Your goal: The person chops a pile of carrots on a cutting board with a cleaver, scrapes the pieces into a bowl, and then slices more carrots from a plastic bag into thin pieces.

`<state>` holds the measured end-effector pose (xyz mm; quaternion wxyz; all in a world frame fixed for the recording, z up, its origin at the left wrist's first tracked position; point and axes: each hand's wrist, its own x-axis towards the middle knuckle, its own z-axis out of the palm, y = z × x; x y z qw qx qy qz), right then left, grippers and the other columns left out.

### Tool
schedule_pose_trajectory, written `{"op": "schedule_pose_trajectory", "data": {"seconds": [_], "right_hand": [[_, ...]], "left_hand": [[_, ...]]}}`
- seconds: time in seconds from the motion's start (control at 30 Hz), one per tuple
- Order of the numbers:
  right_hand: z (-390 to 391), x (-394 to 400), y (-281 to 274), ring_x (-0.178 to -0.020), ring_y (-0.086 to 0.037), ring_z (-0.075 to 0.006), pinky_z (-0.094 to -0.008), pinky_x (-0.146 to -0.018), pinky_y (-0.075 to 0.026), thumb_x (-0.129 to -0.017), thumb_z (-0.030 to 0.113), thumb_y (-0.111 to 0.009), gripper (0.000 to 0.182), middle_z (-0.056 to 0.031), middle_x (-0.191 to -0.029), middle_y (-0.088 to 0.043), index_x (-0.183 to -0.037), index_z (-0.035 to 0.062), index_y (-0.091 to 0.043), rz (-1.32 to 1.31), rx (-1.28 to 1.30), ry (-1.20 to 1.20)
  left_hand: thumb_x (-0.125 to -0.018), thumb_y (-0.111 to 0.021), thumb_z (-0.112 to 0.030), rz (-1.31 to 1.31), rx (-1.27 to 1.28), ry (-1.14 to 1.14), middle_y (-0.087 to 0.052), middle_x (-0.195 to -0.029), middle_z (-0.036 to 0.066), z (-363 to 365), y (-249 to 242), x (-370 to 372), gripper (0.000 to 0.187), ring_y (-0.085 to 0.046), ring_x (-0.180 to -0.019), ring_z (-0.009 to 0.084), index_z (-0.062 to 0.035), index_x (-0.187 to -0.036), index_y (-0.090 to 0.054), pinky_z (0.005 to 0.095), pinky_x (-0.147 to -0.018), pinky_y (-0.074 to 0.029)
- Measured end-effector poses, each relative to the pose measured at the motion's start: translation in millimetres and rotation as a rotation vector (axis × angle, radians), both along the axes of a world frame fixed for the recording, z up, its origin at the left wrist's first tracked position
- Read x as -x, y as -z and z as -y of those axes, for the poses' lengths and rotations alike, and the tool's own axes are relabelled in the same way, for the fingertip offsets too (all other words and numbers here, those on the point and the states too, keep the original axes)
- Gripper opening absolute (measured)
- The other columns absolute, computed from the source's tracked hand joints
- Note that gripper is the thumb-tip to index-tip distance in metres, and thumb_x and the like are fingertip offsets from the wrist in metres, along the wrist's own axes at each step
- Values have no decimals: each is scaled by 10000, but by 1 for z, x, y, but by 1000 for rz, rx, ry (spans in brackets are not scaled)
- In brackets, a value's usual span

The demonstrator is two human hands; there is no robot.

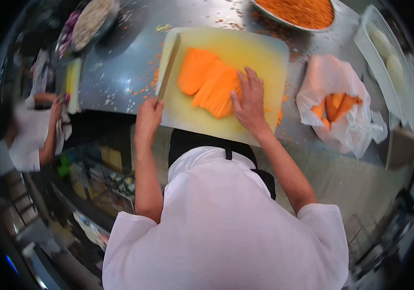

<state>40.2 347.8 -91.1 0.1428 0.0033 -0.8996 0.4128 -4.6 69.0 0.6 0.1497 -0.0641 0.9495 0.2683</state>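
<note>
A yellowed cutting board [270, 58] lies on the metal table, with orange slices [212, 82] fanned out across its middle. My left hand [149, 121] is closed around the handle of a knife [169, 65], whose blade points away along the board's left edge, apart from the slices. At the right end of the slices rests my right hand [250, 99], its fingers spread and its thumb against them. Whether the fingertips press on the board or on a slice is hard to tell.
A bowl of orange shreds [303, 12] stands at the back. Right of the board are a plastic bag [330, 72] with orange pieces and a white basket [378, 63]. At left, a bowl of pale pieces [91, 24] and a co-worker [33, 130] beside another board [73, 84].
</note>
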Motion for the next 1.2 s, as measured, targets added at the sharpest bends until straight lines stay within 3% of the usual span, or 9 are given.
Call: {"op": "schedule_pose_trajectory", "data": {"seconds": [0.03,0.07,0.2,0.37,0.57,0.6,0.67,1.13,1.2], "right_hand": [[9,2,-9,-1394,-261,-401,-609,-1122,-148,-878,281,-608,579,-185,-1486,-324,-1389,72,-432,15,-86,68],[16,4,-16,-1417,-209,-415,-626,-1120,-118,-884,315,-602,594,-182,-1509,-292,-1399,75,-428,33,-174,129],[40,9,-26,-1436,-98,-451,-675,-1100,-43,-867,415,-591,665,-188,-1537,-241,-1431,109,-417,7,-223,179],[50,8,-31,-1452,-23,-445,-691,-1084,28,-841,526,-592,686,-179,-1575,-174,-1452,267,-417,26,-391,108],[49,24,-18,-1441,-113,-446,-705,-1077,-39,-839,595,-542,645,-142,-1571,-221,-1430,361,-432,54,-597,-74],[50,26,-18,-1441,-113,-446,-705,-1077,-39,-839,595,-542,645,-142,-1571,-221,-1430,361,-432,55,-597,-64],[56,29,-19,-1423,-180,-446,-711,-1068,-84,-839,608,-529,641,-131,-1563,-251,-1426,369,-434,70,-640,-31],[90,72,-22,-1401,-228,-436,-712,-1067,-102,-849,593,-522,654,-125,-1540,-292,-1433,316,-430,115,-569,86],[105,84,-26,-1410,-215,-426,-714,-1068,-101,-863,578,-510,646,-117,-1543,-289,-1436,290,-431,174,-525,118]], "left_hand": [[-946,-558,-203,96,-22,-63,-572,-617,141,-4,-4,3,270,-541,-507,227,51,-856,-577,382,-522,-444],[-961,-544,-203,160,-65,-60,-572,-615,64,7,7,10,250,-531,-488,133,31,-881,-584,337,-478,-448],[-973,-532,-215,241,-130,-36,-551,-604,43,13,-2,27,268,-536,-479,133,18,-844,-556,328,-456,-450],[-975,-525,-224,212,-117,80,-557,-569,68,23,-13,42,304,-568,-475,159,23,-804,-563,348,-469,-461],[-980,-507,-238,159,-161,208,-584,-538,131,49,8,51,332,-610,-480,221,46,-836,-600,386,-500,-475],[-984,-525,-202,192,-198,212,-550,-578,32,49,6,52,270,-526,-437,122,14,-822,-550,302,-411,-452],[-983,-522,-197,219,-207,224,-543,-565,35,48,-3,54,269,-518,-425,124,12,-816,-547,303,-409,-449],[-983,-511,-187,124,-408,233,-491,-546,17,65,11,92,256,-466,-396,96,-20,-789,-527,272,-375,-383],[-956,-532,-170,117,-414,197,-495,-514,47,64,5,89,280,-486,-413,121,-3,-733,-511,322,-395,-381]]}}
